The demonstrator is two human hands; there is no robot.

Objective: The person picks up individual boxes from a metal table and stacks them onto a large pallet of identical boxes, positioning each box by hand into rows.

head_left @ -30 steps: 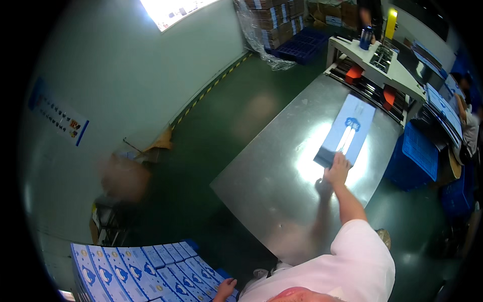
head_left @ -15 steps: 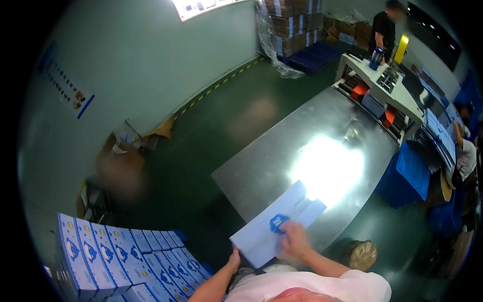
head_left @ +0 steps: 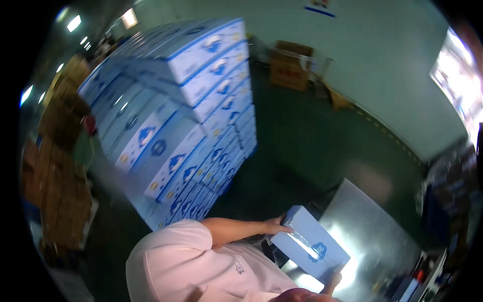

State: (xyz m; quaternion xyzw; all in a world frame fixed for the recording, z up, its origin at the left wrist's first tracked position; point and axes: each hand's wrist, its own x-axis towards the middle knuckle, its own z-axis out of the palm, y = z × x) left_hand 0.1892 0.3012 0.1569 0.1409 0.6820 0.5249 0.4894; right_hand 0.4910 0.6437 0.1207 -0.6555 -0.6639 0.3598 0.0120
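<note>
A light blue carton [head_left: 298,251] with a dark blue round emblem and a shiny strip of clear tape is held between my two hands, tilted, over the near part of the steel table [head_left: 380,226]. My left hand [head_left: 275,225] grips its left end, with the thumb on the upper face and the other fingers hidden behind the box. At the opposite end my right hand [head_left: 332,283] is closed against the lower right edge, only partly in view.
To the left stands a tall stack of blue-and-white cartons [head_left: 211,95]. Brown cartons [head_left: 53,191] are piled farther left. An open brown box [head_left: 291,65] sits by the wall. Part of a machine [head_left: 427,274] shows at the table's far end, lower right.
My view has swung left toward the carton stack. The carton has been lifted off the table, and my right hand has shifted from the emblem to its end.
</note>
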